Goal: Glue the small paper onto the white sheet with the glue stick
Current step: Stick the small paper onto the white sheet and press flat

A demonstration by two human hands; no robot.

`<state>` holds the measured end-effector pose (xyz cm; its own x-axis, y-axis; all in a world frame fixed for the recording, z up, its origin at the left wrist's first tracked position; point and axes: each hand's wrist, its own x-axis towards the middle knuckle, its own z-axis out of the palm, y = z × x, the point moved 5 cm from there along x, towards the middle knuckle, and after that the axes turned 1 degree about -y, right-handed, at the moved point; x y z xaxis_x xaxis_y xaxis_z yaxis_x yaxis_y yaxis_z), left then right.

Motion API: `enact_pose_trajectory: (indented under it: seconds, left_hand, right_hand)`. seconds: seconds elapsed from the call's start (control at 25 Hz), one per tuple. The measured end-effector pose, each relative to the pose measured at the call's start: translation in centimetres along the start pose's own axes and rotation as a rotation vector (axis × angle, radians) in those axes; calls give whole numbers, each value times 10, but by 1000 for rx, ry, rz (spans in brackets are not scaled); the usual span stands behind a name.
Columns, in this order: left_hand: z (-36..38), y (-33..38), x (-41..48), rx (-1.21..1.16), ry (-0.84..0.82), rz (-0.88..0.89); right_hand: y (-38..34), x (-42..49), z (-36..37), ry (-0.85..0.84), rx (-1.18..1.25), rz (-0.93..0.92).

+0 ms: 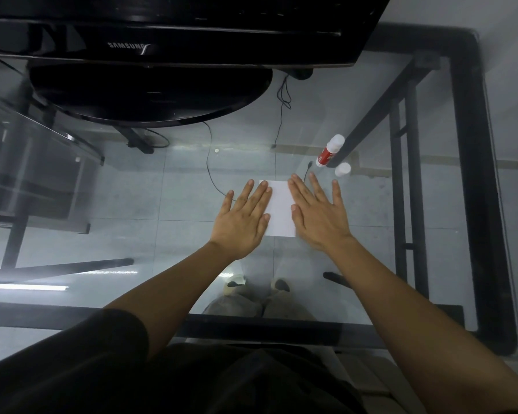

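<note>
Hands point(243, 219) point(320, 216) flat on white sheet's point(280, 210) side edges.

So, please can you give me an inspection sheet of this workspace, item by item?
Surface: glass table, black frame.
Job's things: white paper flat between the hands; glue stick lying right of it, uncapped; cap beside it. A separate small paper cannot be told.
Clutter: nothing seen.
Grippers: left hand and right hand flat, open, on the paper's edges.
Cables: cables on the floor below the glass.
Surroundings: black monitor behind.
</note>
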<state>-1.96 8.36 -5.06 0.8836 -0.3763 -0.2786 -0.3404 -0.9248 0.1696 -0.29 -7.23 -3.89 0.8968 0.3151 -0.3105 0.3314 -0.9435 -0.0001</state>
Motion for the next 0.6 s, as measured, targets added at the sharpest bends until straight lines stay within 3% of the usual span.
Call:
enact_pose_trajectory:
  seconds: [0.28, 0.48, 0.6]
  left_hand:
    - [-5, 1, -2, -39, -45, -22]
    - [1, 12, -35, 30, -142, 171]
    - [-6, -1, -14, 53, -133, 151]
  right_hand:
    - [-3, -21, 14, -86, 139, 9]
    - [-2, -20, 14, -109, 191, -7]
    - [-1, -21, 13, -115, 199, -23]
